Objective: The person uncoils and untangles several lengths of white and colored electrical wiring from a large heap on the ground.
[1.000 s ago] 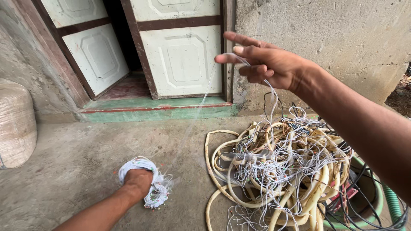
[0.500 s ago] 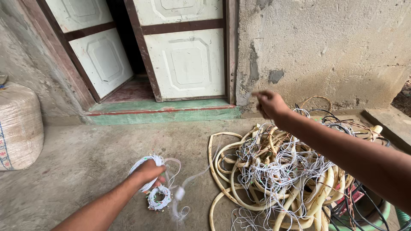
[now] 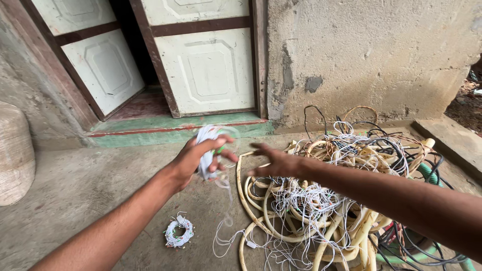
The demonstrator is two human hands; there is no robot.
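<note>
I have my left hand (image 3: 193, 158) raised in front of me, its fingers closed around a bundle of thin white wire (image 3: 207, 150); loose strands hang from it down to the concrete floor (image 3: 90, 195), where they trail in loops near the big tangle. My right hand (image 3: 276, 163) is stretched out just beside the bundle, fingers spread and empty, close to the wire but I cannot tell whether a fingertip touches it. Below my left forearm, on the floor, lies a small coil of white wire (image 3: 178, 237) with coloured specks, well apart from both hands. To the right sits a large heap of cream-coloured hose (image 3: 321, 221), tangled with thin white wire and dark cables (image 3: 401, 150); a green hose (image 3: 427, 173) shows at its far edge. Behind everything is a rough grey wall (image 3: 371, 55), and to its left a pale panelled door (image 3: 201, 65) above a green painted step (image 3: 181, 133). A woven sack (image 3: 15, 150) stands at the far left edge
</note>
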